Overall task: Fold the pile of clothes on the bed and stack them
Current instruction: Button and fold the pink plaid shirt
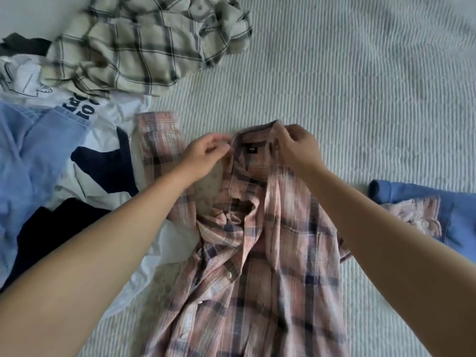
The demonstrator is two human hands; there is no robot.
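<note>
Collar (pixel 253 140) of the pink plaid shirt (pixel 257 266) sat pinched between our left hand (pixel 206 153) and right hand (pixel 296 148), probably to square it, its body spread beneath our forearms.

Both hands are pinching the collar of the pink plaid shirt (pixel 257 253) lying on the bed (pixel 360 86): left hand (pixel 203 153), right hand (pixel 296 145).
</note>
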